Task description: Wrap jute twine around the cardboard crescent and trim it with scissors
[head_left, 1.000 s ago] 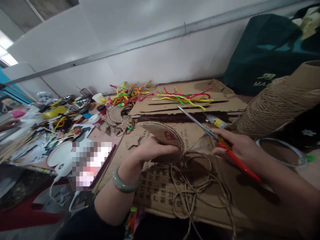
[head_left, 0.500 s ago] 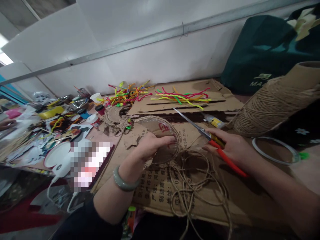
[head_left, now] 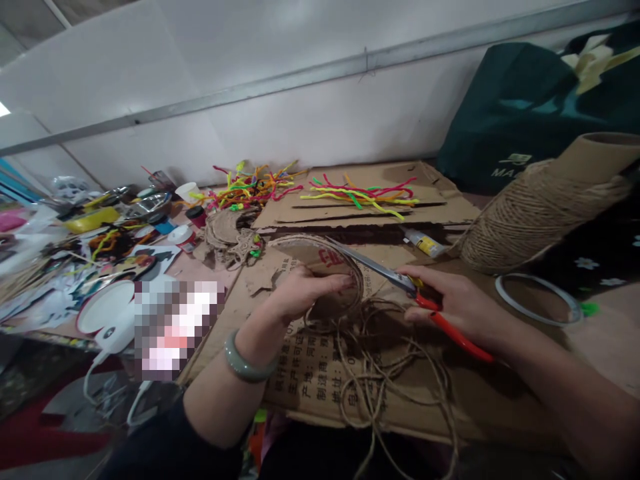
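A twine-wrapped ring [head_left: 358, 270] stands tilted above the cardboard, with my left hand [head_left: 303, 293] closed on it, thumb reaching across the inside. My right hand [head_left: 450, 300] grips red-handled scissors [head_left: 380, 268]. Their blades point left and lie along the ring's far right edge; whether they touch it I cannot tell. Loose jute twine [head_left: 400, 363] falls in loops below the ring and over the front edge of the cardboard sheet [head_left: 500, 393].
Right of my hands are a big jute twine spool [head_left: 530, 220], a pale bare ring [head_left: 505, 303] and a glue tube [head_left: 423, 241]. Coloured fuzzy stems [head_left: 363, 195] lie behind. Craft pieces, a star-shaped twine ornament [head_left: 243, 248] and a phone with a blurred screen [head_left: 185, 327] are at left.
My right hand has brought the scissors left and slightly down, so the blades now lie by the ring's edge. The ring has tilted a little in my left hand.
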`<move>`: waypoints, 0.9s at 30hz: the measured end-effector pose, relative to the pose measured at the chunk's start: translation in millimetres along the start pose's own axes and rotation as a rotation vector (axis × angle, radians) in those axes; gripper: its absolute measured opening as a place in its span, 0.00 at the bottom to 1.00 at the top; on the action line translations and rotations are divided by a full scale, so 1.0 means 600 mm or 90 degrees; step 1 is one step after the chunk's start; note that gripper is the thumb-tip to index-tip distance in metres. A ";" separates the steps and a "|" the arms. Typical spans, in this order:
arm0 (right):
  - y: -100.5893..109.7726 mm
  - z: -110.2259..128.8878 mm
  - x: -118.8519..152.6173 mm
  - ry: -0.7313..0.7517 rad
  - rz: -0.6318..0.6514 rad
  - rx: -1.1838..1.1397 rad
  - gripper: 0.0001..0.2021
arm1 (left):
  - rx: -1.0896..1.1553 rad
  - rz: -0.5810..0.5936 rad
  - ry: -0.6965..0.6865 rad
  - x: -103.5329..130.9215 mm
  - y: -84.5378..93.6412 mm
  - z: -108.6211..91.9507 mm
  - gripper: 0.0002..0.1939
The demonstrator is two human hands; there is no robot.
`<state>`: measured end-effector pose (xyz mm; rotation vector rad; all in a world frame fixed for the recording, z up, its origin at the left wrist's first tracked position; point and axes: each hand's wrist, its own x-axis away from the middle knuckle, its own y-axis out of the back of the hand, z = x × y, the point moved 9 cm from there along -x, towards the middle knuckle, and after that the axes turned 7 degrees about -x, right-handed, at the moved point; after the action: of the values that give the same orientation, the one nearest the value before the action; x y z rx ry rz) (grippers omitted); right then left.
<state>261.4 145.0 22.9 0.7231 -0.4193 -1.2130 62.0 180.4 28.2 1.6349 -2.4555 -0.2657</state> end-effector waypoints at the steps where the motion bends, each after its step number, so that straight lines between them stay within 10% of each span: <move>1: 0.000 0.003 0.000 0.006 0.003 -0.003 0.27 | -0.003 0.003 0.000 0.000 0.000 -0.001 0.16; 27: 0.017 0.020 0.008 0.022 -0.022 0.086 0.25 | -0.041 -0.045 0.076 0.012 0.006 0.004 0.13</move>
<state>261.8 139.0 38.2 0.8687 -0.4641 -1.2107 55.5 175.0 27.1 1.6624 -2.2820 -0.2473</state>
